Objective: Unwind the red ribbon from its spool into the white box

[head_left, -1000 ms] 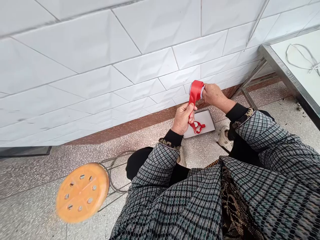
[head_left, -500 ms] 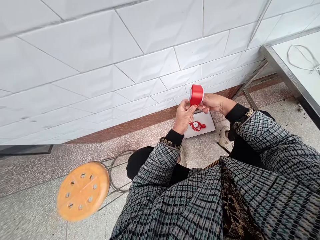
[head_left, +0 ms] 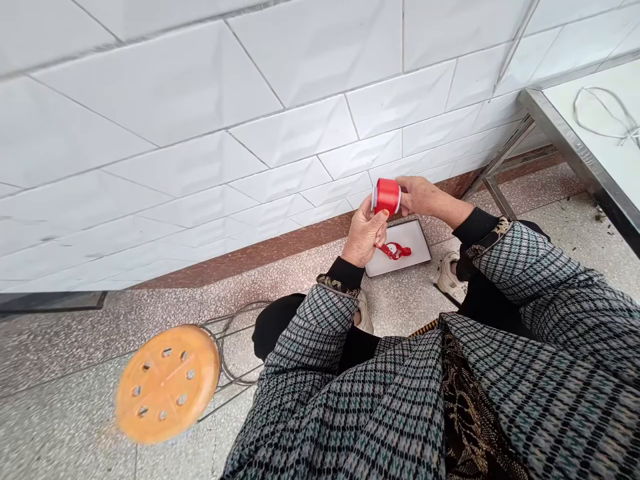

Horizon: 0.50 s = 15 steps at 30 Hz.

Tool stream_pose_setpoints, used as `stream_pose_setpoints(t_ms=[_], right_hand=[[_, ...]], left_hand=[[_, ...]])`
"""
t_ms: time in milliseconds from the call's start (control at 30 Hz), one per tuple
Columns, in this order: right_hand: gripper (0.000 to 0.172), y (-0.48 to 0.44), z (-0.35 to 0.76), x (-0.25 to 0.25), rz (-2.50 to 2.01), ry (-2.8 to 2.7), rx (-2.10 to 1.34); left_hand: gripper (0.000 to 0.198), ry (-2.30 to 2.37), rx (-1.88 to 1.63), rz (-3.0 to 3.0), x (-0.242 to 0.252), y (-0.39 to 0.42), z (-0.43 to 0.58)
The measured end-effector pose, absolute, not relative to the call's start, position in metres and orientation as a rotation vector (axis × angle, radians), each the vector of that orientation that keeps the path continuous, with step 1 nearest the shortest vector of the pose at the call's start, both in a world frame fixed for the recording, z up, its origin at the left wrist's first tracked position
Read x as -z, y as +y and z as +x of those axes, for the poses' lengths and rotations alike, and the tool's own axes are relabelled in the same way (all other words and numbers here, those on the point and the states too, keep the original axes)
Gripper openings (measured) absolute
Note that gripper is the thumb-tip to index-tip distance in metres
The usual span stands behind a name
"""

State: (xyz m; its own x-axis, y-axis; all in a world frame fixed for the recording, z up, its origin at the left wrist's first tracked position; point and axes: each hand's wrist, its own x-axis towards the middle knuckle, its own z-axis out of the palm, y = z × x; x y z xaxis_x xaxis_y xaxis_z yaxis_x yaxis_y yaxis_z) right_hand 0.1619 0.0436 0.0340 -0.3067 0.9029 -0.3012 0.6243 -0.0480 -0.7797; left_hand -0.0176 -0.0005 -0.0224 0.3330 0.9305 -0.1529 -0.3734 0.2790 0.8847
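A spool of red ribbon [head_left: 387,195] with white end rims is held up in front of the wall, between my two hands. My left hand [head_left: 365,233] grips it from below and the left, thumb against the red winding. Around the spool's right end curl the fingers of my right hand [head_left: 420,195], their tips partly hidden. Below the hands, a shallow white box or tray [head_left: 414,235] with a dark edge rests on the floor. Loose red ribbon [head_left: 400,251] lies in it beside something small and white that I cannot make out.
A white tiled wall [head_left: 200,180] rises close in front. To the left stands a round orange stool [head_left: 167,383] with a wire frame. On the right is a metal-edged table [head_left: 583,157] with a pale cable [head_left: 600,113] on it. My shoes are beside the box.
The spool has moved slightly down and left and turned from upright to nearly level. My right hand has shifted up from beneath it to its right end.
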Motion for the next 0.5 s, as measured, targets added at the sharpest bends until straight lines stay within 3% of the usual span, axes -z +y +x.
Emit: stream_pose_setpoints(t_ms=[133, 233, 400, 500], right_hand=[[0.030, 0.040, 0.161, -0.046, -1.769, -2.338, -0.590], [0.036, 0.040, 0.161, -0.045, -1.877, -2.380, -0.463], [0.015, 0.051, 0.168, -0.039, -1.756, -2.088, -0.895], [0.029, 0.053, 0.168, -0.039, -1.689, -1.762, -1.258]], left_hand=[[0.066, 0.825, -0.965, 0.824, 0.017, -0.004, -0.013], [0.063, 0.825, -0.976, 0.813, 0.015, -0.005, -0.011], [0.060, 0.837, -0.960, 0.822, 0.013, -0.005, -0.013], [0.066, 0.856, -0.968, 0.839, 0.013, -0.004, -0.014]])
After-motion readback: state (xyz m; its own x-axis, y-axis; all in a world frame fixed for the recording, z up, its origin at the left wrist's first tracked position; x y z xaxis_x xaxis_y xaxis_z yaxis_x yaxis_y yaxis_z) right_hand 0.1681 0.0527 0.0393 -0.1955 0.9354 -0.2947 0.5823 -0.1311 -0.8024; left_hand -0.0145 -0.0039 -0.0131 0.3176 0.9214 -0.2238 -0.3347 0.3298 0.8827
